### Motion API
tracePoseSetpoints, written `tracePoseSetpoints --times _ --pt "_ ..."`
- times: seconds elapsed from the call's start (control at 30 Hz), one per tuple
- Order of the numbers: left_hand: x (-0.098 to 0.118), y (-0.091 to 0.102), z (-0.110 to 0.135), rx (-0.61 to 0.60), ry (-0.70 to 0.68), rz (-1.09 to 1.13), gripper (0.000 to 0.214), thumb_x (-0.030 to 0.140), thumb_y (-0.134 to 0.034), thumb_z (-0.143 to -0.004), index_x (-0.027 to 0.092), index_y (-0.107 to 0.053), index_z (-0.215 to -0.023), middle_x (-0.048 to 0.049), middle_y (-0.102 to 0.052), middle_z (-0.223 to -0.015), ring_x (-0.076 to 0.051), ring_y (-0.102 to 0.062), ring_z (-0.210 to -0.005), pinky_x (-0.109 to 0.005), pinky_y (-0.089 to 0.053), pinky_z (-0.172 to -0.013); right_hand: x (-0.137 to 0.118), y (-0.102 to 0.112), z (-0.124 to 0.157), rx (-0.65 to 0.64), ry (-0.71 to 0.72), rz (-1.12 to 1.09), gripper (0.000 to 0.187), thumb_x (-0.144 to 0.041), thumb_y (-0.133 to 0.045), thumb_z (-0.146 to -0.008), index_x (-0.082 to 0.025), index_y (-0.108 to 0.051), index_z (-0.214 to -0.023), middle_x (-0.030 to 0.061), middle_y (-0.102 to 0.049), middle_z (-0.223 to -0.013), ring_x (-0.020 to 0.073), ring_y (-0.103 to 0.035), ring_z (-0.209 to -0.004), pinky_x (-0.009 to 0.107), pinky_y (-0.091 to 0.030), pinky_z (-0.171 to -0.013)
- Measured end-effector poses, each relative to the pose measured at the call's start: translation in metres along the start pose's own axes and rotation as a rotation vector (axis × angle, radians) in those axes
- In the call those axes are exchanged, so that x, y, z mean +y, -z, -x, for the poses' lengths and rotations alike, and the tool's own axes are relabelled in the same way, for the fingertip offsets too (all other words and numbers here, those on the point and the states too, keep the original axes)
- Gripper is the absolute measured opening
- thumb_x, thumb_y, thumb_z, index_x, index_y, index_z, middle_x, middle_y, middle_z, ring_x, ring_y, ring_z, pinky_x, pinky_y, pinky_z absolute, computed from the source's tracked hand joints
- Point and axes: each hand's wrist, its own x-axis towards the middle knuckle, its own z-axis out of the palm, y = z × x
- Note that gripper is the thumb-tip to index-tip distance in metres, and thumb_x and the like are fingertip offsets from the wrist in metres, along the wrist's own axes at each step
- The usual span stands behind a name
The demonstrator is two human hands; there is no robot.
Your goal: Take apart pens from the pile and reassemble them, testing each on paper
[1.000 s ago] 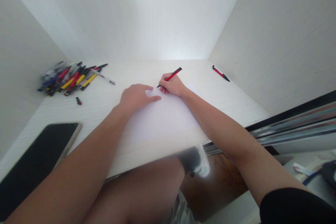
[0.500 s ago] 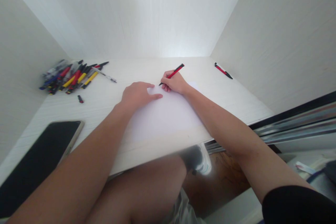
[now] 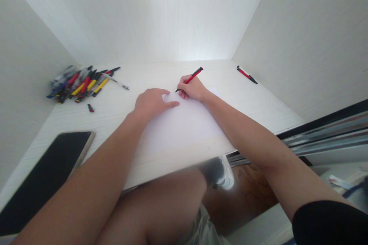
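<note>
A white sheet of paper (image 3: 184, 126) lies on the pale desk (image 3: 120, 103) in front of me. My left hand (image 3: 152, 101) rests flat on the sheet's upper left part, fingers stretched out and pressing it down. My right hand (image 3: 192, 89) is closed around a red and black pen (image 3: 190, 79), whose tip touches the paper near the sheet's far edge, just right of my left fingertips.
A pile of several red, yellow, blue and black pens (image 3: 79, 82) lies at the far left, with a small red cap (image 3: 91, 108) beside it. Another red pen (image 3: 246, 74) lies far right by the wall. A dark phone (image 3: 46, 172) sits at the near left.
Both hands keep their hold and place on the paper. The view has shifted slightly, so everything sits a little higher and to the right.
</note>
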Motion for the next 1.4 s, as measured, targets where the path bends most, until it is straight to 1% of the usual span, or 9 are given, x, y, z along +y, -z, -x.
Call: tracePoseSetpoints --times 0.2,0.33,0.43,0.53,0.7,0.9,1.07,1.2,1.4 --pt "0.000 0.000 -0.001 0.002 0.013 0.022 0.074 0.077 -0.066 -0.078 0.027 -0.070 -0.133 -0.0070 -0.070 -0.138 -0.036 -0.062 -0.129 -0.046 -0.048 -0.108 -0.006 0.020 -0.012 0.350 -0.031 -0.334 0.026 -0.030 -0.062 -0.087 -0.022 -0.047 -0.067 -0.0044 -0.048 -0.057 0.0098 -0.046 -0.051 0.022 -0.039 -0.047" --pt "0.000 -0.001 0.000 0.000 0.010 0.027 0.075 0.076 -0.066 -0.079 0.026 -0.069 -0.134 -0.0077 -0.068 -0.140 -0.036 -0.061 -0.131 -0.045 -0.045 -0.112 -0.015 0.038 -0.019 0.417 0.000 -0.504 0.033 -0.049 -0.075 -0.084 -0.026 -0.053 -0.090 -0.0077 -0.046 -0.061 0.0107 -0.049 -0.055 0.023 -0.046 -0.056" --pt "0.000 -0.001 0.000 0.003 0.010 0.028 0.076 0.076 -0.066 -0.079 0.026 -0.069 -0.135 -0.0078 -0.068 -0.140 -0.035 -0.061 -0.131 -0.045 -0.044 -0.113 -0.026 0.053 -0.016 0.490 0.013 -0.563 0.038 -0.063 -0.068 -0.087 -0.030 -0.052 -0.095 -0.0088 -0.034 -0.058 0.0118 -0.042 -0.049 0.026 -0.042 -0.053" --pt "0.000 -0.001 0.001 0.007 0.012 0.020 0.076 0.077 -0.066 -0.079 0.025 -0.068 -0.135 -0.0078 -0.068 -0.141 -0.035 -0.060 -0.132 -0.045 -0.044 -0.113 -0.036 0.073 -0.010 0.499 0.033 -0.677 0.037 -0.064 -0.063 -0.091 -0.030 -0.050 -0.089 -0.0067 -0.034 -0.061 0.0137 -0.041 -0.050 0.029 -0.041 -0.053" --pt "0.000 -0.002 0.000 0.004 -0.001 0.007 0.076 0.077 -0.062 -0.081 0.026 -0.067 -0.136 -0.0073 -0.067 -0.142 -0.034 -0.058 -0.135 -0.045 -0.044 -0.114 -0.038 0.101 -0.006 0.416 0.102 -0.910 0.019 -0.037 -0.064 -0.092 -0.028 -0.051 -0.081 -0.0060 -0.042 -0.062 0.0135 -0.042 -0.055 0.032 -0.044 -0.065" --pt "-0.002 -0.003 -0.001 0.008 -0.009 0.014 0.078 0.079 -0.063 -0.078 0.026 -0.067 -0.135 -0.0068 -0.068 -0.141 -0.035 -0.059 -0.133 -0.045 -0.045 -0.113 -0.038 0.119 0.008 0.397 0.076 -1.157 0.060 -0.080 -0.050 -0.083 -0.027 -0.031 -0.063 0.0000 -0.045 -0.056 0.0191 -0.042 -0.061 0.039 -0.039 -0.065" --pt "-0.001 -0.002 -0.001 0.016 -0.005 0.009 0.077 0.079 -0.064 -0.078 0.026 -0.069 -0.134 -0.0073 -0.068 -0.140 -0.035 -0.061 -0.131 -0.046 -0.046 -0.112 -0.044 0.131 0.019 0.327 0.101 -1.248 0.063 -0.082 -0.043 -0.081 -0.026 -0.022 -0.062 0.0025 -0.045 -0.053 0.0208 -0.038 -0.062 0.040 -0.035 -0.063" --pt "-0.002 -0.002 -0.001 0.018 -0.002 0.007 0.078 0.079 -0.063 -0.077 0.026 -0.069 -0.134 -0.0072 -0.069 -0.139 -0.035 -0.061 -0.130 -0.046 -0.047 -0.111 -0.042 0.131 0.015 0.295 0.143 -1.199 0.058 -0.077 -0.035 -0.086 -0.025 -0.023 -0.062 0.0019 -0.039 -0.052 0.0195 -0.033 -0.057 0.038 -0.033 -0.058" --pt "-0.004 -0.003 -0.001 0.022 -0.012 0.017 0.076 0.078 -0.063 -0.078 0.026 -0.069 -0.133 -0.0078 -0.069 -0.138 -0.035 -0.062 -0.129 -0.046 -0.046 -0.111 -0.034 0.121 0.006 0.413 0.106 -0.631 0.039 -0.064 -0.051 -0.090 -0.029 -0.049 -0.072 -0.0015 -0.032 -0.058 0.0201 -0.040 -0.056 0.034 -0.037 -0.055"
